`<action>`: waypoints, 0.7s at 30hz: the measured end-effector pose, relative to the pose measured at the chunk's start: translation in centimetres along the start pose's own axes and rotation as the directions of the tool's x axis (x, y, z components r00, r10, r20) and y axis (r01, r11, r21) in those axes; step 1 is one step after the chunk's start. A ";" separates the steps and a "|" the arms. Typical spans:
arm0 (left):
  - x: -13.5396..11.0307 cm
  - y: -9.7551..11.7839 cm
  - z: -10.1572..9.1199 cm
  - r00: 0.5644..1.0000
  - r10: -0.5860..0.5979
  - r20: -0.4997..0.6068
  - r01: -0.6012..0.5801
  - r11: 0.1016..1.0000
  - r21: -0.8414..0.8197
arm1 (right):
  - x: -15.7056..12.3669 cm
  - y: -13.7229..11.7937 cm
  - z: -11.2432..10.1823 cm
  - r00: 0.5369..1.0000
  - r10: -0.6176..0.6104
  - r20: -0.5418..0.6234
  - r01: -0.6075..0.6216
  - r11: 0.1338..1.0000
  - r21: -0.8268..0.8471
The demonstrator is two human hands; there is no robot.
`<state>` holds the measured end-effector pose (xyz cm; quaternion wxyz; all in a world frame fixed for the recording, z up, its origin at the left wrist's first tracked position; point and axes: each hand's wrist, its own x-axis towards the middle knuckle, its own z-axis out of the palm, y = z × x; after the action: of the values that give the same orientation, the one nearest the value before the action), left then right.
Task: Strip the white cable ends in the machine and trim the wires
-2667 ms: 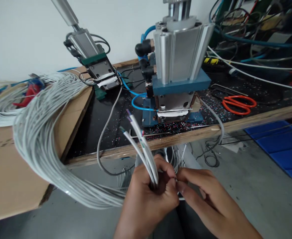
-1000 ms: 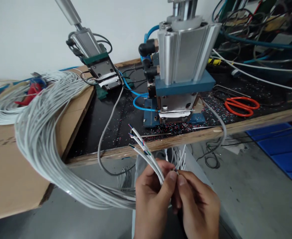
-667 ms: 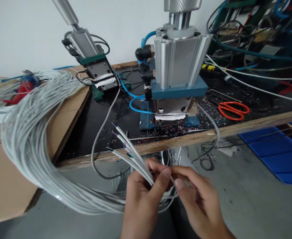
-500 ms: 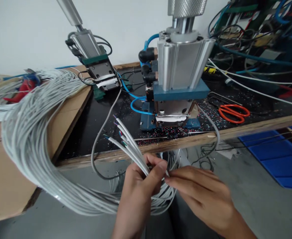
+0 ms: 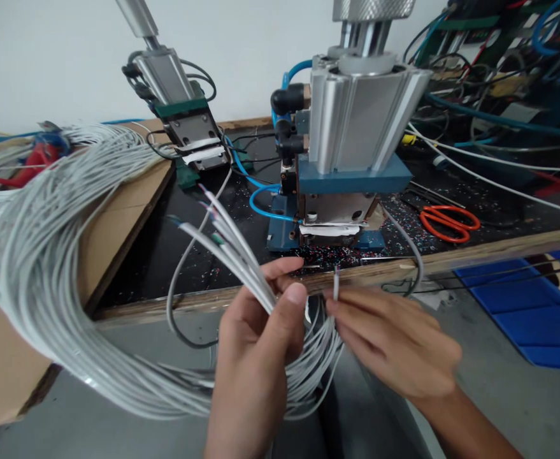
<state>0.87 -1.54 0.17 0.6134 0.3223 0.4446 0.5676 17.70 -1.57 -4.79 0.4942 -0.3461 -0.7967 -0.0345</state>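
My left hand (image 5: 260, 338) is closed round several white cables (image 5: 234, 255), whose stripped ends with coloured wires point up and left over the bench edge. In my right hand (image 5: 389, 335), pinched between thumb and fingers, a single cable end (image 5: 336, 284) stands upright with small coloured wires at its tip. A thick looped bundle of grey-white cables (image 5: 35, 280) sweeps from the bench's left side down beneath both hands. Beyond the hands stands a pneumatic press (image 5: 356, 121) with a blue plate, apart from them.
A second, smaller press (image 5: 169, 80) stands farther back at left. Orange-handled scissors (image 5: 449, 223) lie right of the near press, among coloured scraps. A red-handled tool (image 5: 31, 166) rests on the cables at left. The wooden bench edge (image 5: 499, 245) runs before me; blue panels (image 5: 504, 312) are below right.
My right hand has moved right, away from the left, with one cable end now upright in its fingers. The left hand's cables have shifted up and left; its index finger has lifted.
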 end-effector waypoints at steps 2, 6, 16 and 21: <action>-0.2 0.7 0.5 0.995 0.079 -0.053 -0.082 0.995 -0.050 | 0.0 0.7 0.7 0.994 0.026 -0.105 -0.039 0.991 -0.125; -0.3 2.6 1.4 0.973 0.151 -0.173 -0.171 0.979 -0.111 | 0.7 1.7 1.9 0.971 0.049 -0.232 -0.098 0.974 -0.202; 0.5 2.8 0.7 0.936 0.322 -0.145 -0.334 0.940 -0.066 | 2.0 1.8 2.6 0.941 0.163 -0.297 -0.236 0.944 -0.231; 0.7 2.9 -0.1 0.938 0.334 -0.087 -0.339 0.940 -0.037 | 2.3 1.9 2.6 0.938 0.182 -0.294 -0.264 0.926 -0.269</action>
<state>-0.44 -0.47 2.62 0.4972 0.3547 0.3923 0.6878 16.19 2.06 -4.72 0.5371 -0.4994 -0.6641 -0.1454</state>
